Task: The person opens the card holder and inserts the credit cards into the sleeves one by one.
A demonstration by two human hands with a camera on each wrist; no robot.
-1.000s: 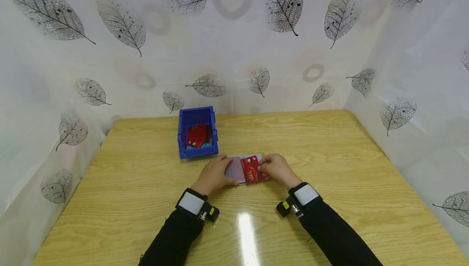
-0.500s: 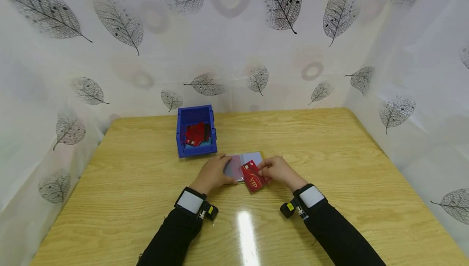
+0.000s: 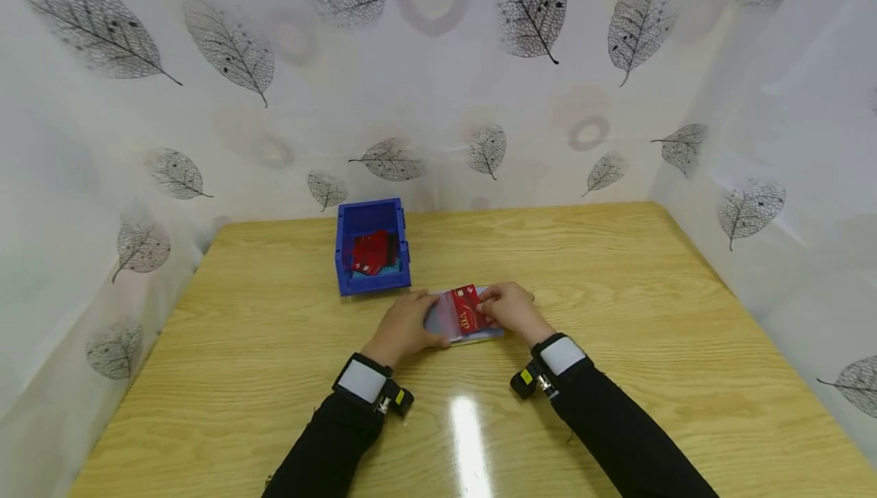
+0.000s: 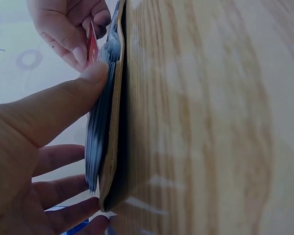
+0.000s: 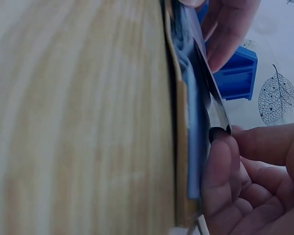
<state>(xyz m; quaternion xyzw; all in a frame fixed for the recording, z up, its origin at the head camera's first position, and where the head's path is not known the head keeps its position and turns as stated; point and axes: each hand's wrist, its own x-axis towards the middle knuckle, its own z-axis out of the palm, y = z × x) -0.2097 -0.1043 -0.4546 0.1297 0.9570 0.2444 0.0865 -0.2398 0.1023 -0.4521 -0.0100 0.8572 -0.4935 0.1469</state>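
An open card holder (image 3: 435, 321) with clear sleeves lies on the table. My left hand (image 3: 403, 327) grips its left part, thumb on the sleeves' near edge and fingers spread along the left side. The left wrist view shows the stacked sleeves (image 4: 99, 127) over a tan cover. My right hand (image 3: 514, 311) pinches a red VIP card (image 3: 468, 309) by its right edge, between thumb and finger. That card sits over the holder's middle. Seen from the right wrist, the card (image 5: 214, 98) is tilted, close above the sleeves.
Behind the holder, slightly left, stands a blue plastic bin (image 3: 374, 285). Several red cards (image 3: 372, 252) lie in it, with light blue ones beneath. The wooden table (image 3: 603, 269) meets a leaf-print sheet (image 3: 438, 102) at the back and sides.
The red card swung askew toward the near edge half a second ago. Now it is straighter, moved away and left over the holder's middle. My left hand has kept its grip.
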